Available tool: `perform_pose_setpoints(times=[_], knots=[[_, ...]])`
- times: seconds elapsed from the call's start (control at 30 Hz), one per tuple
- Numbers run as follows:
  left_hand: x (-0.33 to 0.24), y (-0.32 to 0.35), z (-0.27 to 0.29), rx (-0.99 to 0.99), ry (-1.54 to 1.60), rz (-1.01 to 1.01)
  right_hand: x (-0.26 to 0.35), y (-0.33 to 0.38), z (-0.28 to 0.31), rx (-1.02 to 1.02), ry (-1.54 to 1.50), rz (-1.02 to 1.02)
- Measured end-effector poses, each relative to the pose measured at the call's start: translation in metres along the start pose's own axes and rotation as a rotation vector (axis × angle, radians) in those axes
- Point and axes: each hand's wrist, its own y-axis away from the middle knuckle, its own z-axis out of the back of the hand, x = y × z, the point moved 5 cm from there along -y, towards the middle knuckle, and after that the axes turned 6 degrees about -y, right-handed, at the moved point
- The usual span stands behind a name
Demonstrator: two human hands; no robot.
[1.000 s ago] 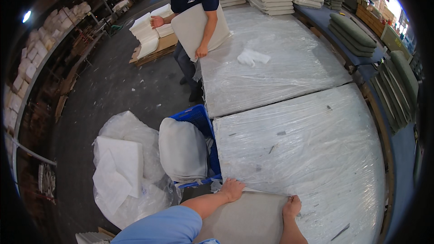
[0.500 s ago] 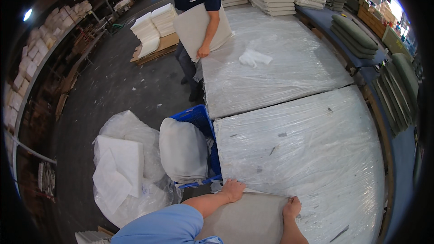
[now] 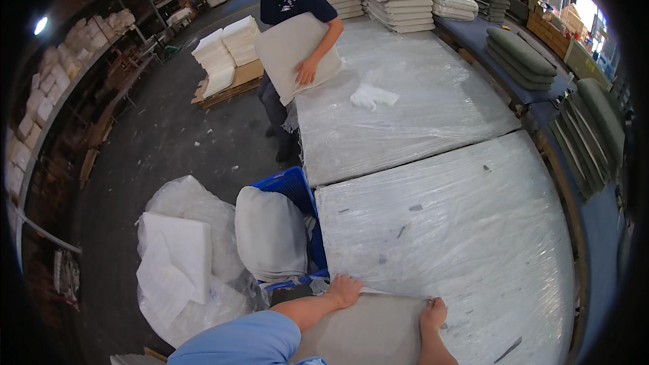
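A beige fabric-covered cushion (image 3: 365, 331) lies flat at the near edge of the plastic-wrapped table, partly cut off by the lower border. A thin white strip shows along its far edge. My left hand (image 3: 345, 290) grips the cushion's far left corner, fingers bent over the edge. At the far right corner my right hand (image 3: 433, 313) is closed on the fabric, with the knuckles up. What the fingertips pinch underneath is hidden. To the left of my left hand, a blue crate (image 3: 291, 186) holds a stack of beige cushion pieces (image 3: 270, 233).
Across the plastic-covered tables (image 3: 439, 216), a co-worker (image 3: 297, 3) holds another beige cushion (image 3: 297, 51). A white cloth (image 3: 374, 96) lies on the far table. Clear plastic bags with white foam (image 3: 179, 253) sit on the floor at left. Grey-green cushions (image 3: 520, 57) are stacked at right.
The co-worker's cushion has tilted and risen slightly, and their hand has moved up over its face. My hands keep their hold on the cushion corners; the view has shifted a little.
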Motion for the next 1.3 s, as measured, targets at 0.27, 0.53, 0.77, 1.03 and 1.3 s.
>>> perform_pose_setpoints(times=[0.27,0.53,0.77,1.03,1.3], knots=[[-0.0005,0.0004,0.0008,0.012,-0.013,0.007,0.0008,0.0003,-0.0004,0.02,0.017,-0.006],[-0.0002,-0.0005,0.0006,0.009,0.004,0.003,-0.0008,-0.0008,-0.0009,0.016,-0.006,-0.012],[0.0013,-0.0011,0.0009,0.012,0.0,0.002,-0.0017,-0.0007,-0.0014,0.013,-0.017,-0.013],[0.0012,-0.0001,0.0005,0.001,-0.01,-0.001,0.0001,0.0004,-0.0001,-0.002,-0.002,0.015],[-0.0004,0.001,0.0027,0.026,-0.004,0.001,-0.0023,-0.0008,-0.002,0.013,0.012,0.01]])
